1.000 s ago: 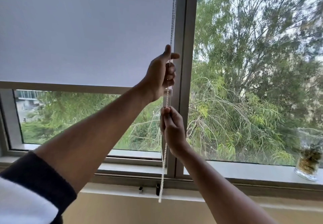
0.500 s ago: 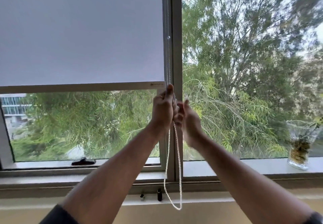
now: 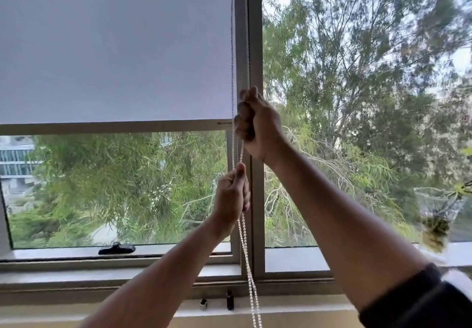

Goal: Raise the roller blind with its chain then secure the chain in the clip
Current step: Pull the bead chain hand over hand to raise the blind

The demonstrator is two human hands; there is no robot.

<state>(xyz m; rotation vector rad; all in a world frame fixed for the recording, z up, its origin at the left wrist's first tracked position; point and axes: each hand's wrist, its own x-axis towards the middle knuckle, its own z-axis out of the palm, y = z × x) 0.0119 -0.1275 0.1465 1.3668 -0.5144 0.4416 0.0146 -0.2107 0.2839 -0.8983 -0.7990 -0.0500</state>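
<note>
A grey roller blind covers the upper part of the left window pane; its bottom bar sits a little under halfway down the frame. The white bead chain hangs beside the central mullion, its loop running off the bottom edge. My right hand grips the chain high up, level with the bottom bar. My left hand holds the chain lower down, fingers curled round it. A small dark clip sits on the wall under the sill, left of the chain.
The grey window frame mullion runs vertically behind the chain. A black window handle lies on the lower left frame. A glass jar with plant matter stands on the sill at the right. Trees fill the view outside.
My right hand has climbed from beside the left to a grip level with the bottom bar. My left hand, high on the chain a second ago, now holds it below the right.
</note>
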